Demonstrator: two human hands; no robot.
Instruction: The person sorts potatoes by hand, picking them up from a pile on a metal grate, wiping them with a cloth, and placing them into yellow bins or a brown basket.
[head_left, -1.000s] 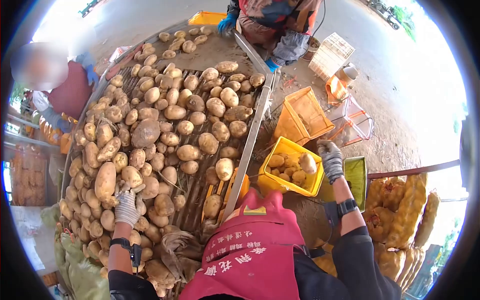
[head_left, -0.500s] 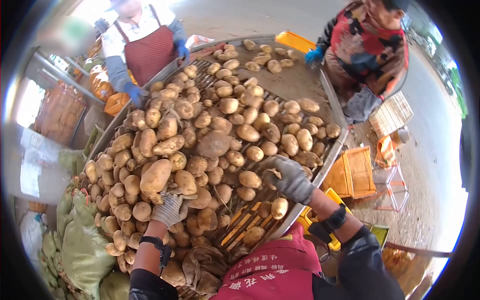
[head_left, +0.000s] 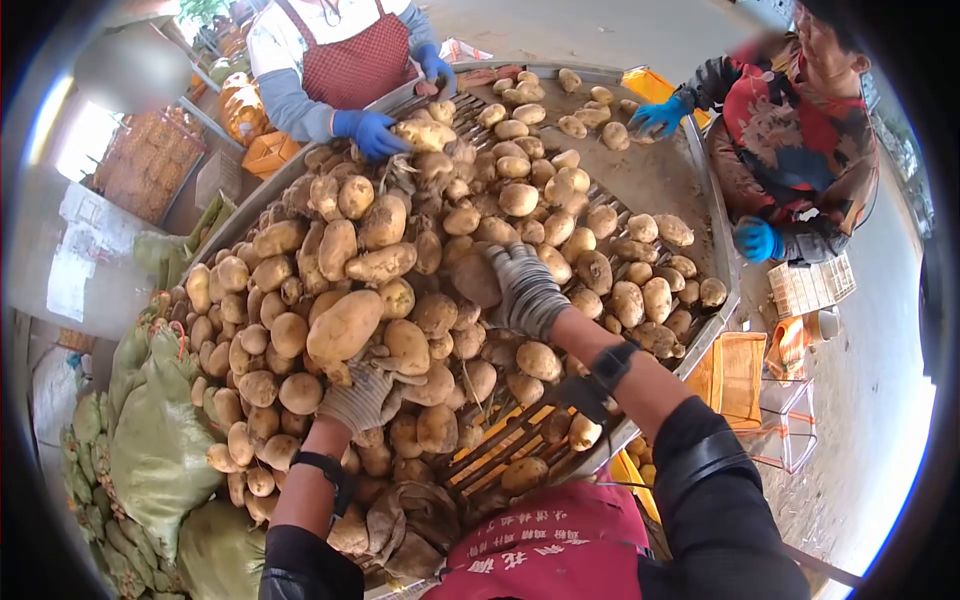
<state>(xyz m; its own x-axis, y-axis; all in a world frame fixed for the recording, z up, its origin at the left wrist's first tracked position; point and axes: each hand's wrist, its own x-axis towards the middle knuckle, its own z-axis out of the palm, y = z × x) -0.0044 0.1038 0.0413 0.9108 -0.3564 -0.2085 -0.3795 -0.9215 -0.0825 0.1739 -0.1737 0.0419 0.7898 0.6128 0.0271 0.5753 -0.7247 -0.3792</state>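
My left hand (head_left: 358, 397), in a grey knitted glove, is at the lower part of the potato heap, right below a large pale potato (head_left: 345, 325) and a smaller potato (head_left: 407, 347). Its thumb points right; the other fingers are partly hidden, closed against the large potato. My right hand (head_left: 526, 290), in a striped grey glove, reaches into the middle of the heap. Its fingers curl over the right side of a dark, soil-covered potato (head_left: 474, 280). Potatoes of many sizes lie around both hands on a slatted sorting table (head_left: 500, 440).
Across the table, a person in blue gloves (head_left: 372, 134) handles potatoes. Another person with bright blue gloves (head_left: 757, 240) stands at the right. Green sacks (head_left: 160, 465) stand left. An orange crate (head_left: 735, 375) and a pale basket (head_left: 812, 285) are on the ground right. A metal rim (head_left: 715, 200) edges the table.
My right hand has moved up and left from the table's right side onto the dark potato. My left hand stays by the large potato. The view has shifted; the far person's hand now reaches over the heap.
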